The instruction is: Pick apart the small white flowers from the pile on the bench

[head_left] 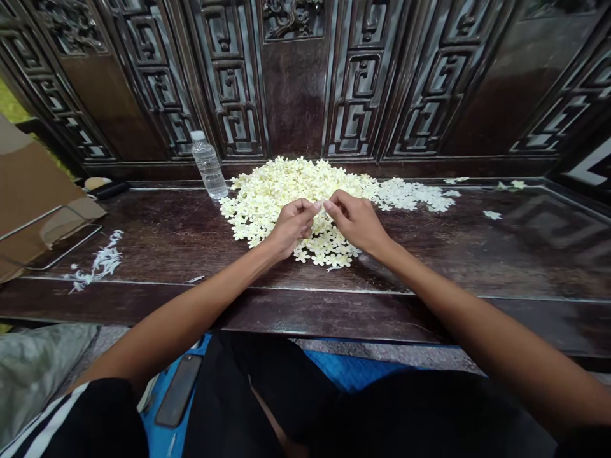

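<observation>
A large heap of small pale-yellow artificial flowers [281, 184] spreads over the dark wooden bench. Above its near part, my left hand [294, 224] and my right hand [356, 219] meet almost fingertip to fingertip. Thumb and forefinger are pinched together on each hand. Something tiny and pale seems to sit between the fingertips, too small to name. Whiter flowers [415, 194] lie flat in a patch at the heap's right end. Loose yellow flowers [329, 259] lie just below my hands.
A clear plastic bottle [209, 166] stands left of the heap. Further left are thin white pieces [102, 261], a cardboard piece [42, 191] and a wire frame [71, 251]. The carved wooden panel [296, 95] rises behind. A phone [179, 391] lies below the bench [477, 248].
</observation>
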{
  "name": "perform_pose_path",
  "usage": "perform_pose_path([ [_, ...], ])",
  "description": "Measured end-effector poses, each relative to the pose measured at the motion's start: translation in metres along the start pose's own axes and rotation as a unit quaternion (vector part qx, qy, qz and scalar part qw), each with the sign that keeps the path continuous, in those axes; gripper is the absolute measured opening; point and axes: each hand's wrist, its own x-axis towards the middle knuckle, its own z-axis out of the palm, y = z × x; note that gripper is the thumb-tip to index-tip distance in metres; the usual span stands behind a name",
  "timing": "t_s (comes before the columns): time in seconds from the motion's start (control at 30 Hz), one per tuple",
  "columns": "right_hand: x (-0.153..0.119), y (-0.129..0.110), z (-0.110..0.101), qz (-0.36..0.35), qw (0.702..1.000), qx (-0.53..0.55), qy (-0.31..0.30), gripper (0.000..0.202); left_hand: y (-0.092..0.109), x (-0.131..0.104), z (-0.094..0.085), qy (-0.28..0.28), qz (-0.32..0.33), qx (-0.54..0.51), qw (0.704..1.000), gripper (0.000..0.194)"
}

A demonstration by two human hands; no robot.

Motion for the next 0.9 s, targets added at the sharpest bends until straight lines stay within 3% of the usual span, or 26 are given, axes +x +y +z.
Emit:
perform_pose_path([
  [0.2,-0.0019,-0.0009,0.0035,-0.042,0.998,0.04,0.003,0.052,0.001,-0.0026,0.006,-0.031,-0.009,-0.037,0.999,0.052],
  [0.5,-0.0046,-0.006,0.0095,-0.011,0.993,0.12,0.008,0.056,0.0037,-0.004,0.0105,-0.032,-0.004,-0.068,0.997,0.057],
  [0.77,-0.0058,-0.0082,0.0056,0.018,0.991,0.129,-0.021,0.06,0.0055,-0.0052,0.0078,-0.017,0.024,0.033,0.999,0.049],
  [0.9,-0.0035,-0.0072,0.0049,0.013,0.997,0.077,0.005,0.056,0.0067,-0.0069,0.0083,0.016,0.067,0.098,0.993,0.044],
])
